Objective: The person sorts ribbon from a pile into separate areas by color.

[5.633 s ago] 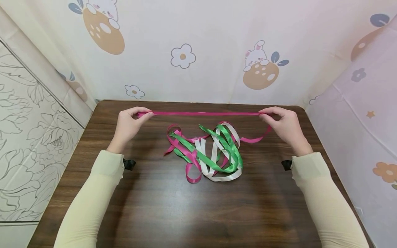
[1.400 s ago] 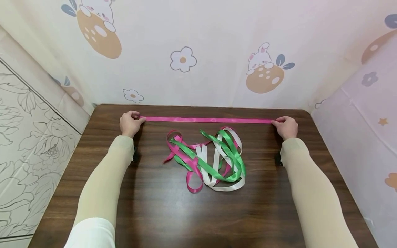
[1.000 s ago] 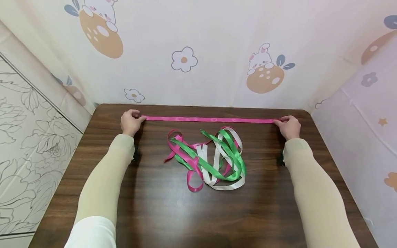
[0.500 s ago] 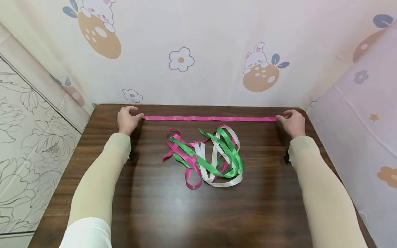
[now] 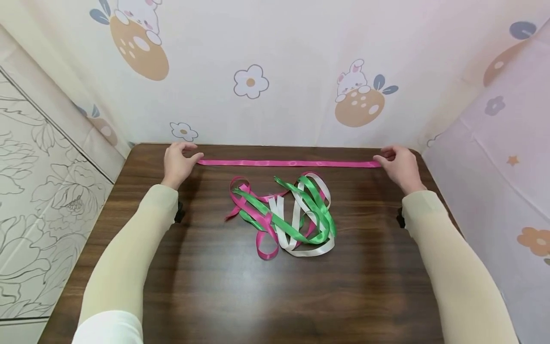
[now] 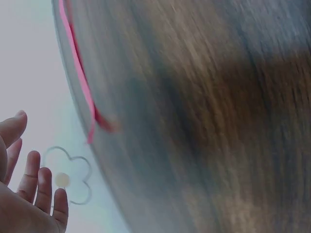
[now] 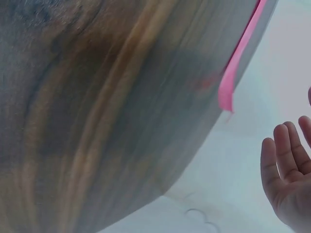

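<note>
Pink ribbon lying straight along the table's far edge, a strip of wood between! Left hand at one end, fingers parted, off it; right hand opposite, fingers loose, also off. Tangle sits nearer, wood on both sides.

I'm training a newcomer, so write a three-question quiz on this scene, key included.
1. Which colour is the straight ribbon near the far edge of the table?
A) Green
B) Pink
C) White

2. True or false: both hands are gripping the straight ribbon.

3. How many ribbon colours show in the tangled pile?

Key:
1. B.
2. False; the left hand and right hand are open, apart from it in the wrist views.
3. Three: pink, green and white.
</note>
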{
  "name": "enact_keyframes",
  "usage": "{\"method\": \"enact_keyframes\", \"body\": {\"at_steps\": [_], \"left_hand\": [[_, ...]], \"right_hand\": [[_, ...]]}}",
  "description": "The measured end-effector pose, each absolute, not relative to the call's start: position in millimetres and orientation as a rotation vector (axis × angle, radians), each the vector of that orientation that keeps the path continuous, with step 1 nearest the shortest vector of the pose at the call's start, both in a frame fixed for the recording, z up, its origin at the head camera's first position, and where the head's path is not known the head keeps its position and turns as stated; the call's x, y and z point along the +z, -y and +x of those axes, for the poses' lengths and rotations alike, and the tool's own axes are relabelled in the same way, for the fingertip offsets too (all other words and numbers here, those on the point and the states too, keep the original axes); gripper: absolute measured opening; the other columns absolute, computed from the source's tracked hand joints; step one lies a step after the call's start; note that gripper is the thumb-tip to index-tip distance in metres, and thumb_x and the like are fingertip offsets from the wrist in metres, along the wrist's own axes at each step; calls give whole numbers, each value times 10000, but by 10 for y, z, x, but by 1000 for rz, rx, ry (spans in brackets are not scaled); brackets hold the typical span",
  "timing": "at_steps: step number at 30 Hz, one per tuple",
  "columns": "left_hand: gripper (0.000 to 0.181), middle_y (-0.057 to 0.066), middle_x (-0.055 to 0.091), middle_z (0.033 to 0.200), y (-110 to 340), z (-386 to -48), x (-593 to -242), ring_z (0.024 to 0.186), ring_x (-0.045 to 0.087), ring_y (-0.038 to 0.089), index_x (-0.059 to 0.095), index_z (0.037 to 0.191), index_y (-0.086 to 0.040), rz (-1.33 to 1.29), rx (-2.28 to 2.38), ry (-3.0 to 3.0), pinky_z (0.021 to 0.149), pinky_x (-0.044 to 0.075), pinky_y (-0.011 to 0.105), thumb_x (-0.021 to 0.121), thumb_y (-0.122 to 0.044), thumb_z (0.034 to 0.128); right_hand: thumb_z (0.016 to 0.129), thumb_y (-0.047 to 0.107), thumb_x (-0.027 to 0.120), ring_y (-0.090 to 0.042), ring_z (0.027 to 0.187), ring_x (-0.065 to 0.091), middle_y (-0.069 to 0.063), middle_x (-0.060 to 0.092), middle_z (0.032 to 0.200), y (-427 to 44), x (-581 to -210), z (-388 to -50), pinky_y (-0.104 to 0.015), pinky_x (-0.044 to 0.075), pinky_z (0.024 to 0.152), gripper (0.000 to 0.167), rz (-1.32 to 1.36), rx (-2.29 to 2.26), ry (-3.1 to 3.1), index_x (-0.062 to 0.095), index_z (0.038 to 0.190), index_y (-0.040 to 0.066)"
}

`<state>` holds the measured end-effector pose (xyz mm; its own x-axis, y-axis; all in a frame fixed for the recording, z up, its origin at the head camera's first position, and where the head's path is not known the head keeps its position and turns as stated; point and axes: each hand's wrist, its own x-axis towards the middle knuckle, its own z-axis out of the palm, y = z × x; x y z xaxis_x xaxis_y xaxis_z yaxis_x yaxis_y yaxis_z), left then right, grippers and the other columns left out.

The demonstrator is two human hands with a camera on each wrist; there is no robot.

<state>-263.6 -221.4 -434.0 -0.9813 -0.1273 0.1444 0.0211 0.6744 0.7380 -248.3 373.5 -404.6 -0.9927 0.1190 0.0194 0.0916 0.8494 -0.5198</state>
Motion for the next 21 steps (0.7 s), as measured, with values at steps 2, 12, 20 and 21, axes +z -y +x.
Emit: {"method": "enact_keyframes", "body": {"at_steps": [2, 12, 20, 21], "left_hand": [[341, 228, 602, 1346, 2180, -2621, -4320, 1282, 517, 406, 698, 1229, -1, 39, -1191, 2699, 1119, 405, 525, 749, -200, 956], [334, 212, 654, 1288, 2006, -2558, -4204, 1282, 519, 383, 717, 1196, 4, -122, -1154, 2691, 1143, 377, 523, 771, -204, 940], [327, 181, 679, 1283, 1766, -2500, -4106, 1337, 535, 369, 735, 1184, -29, -239, -1148, 2711, 1219, 296, 569, 776, -242, 938], [327, 181, 679, 1280, 1728, -2487, -4095, 1332, 538, 371, 737, 1182, -34, -261, -1145, 2713, 1220, 289, 582, 776, -248, 938]], "right_hand": [[1025, 357, 634, -426, 1137, 552, -287, 590, 1267, -3682, -4025, -2471, -582, 483, 979, 529, -125, 817, 2979, 566, 1370, -39], [1027, 372, 629, -410, 1158, 549, -258, 588, 1273, -3457, -3926, -2421, -592, 487, 997, 520, 9, 841, 2995, 572, 1366, -18], [1036, 339, 624, -382, 1127, 566, -232, 617, 1235, -3256, -3919, -2426, -562, 491, 975, 455, 90, 863, 2989, 597, 1337, -1], [1036, 335, 626, -380, 1129, 569, -231, 620, 1242, -3225, -3928, -2432, -561, 493, 979, 452, 103, 868, 2988, 599, 1339, 2]]}}
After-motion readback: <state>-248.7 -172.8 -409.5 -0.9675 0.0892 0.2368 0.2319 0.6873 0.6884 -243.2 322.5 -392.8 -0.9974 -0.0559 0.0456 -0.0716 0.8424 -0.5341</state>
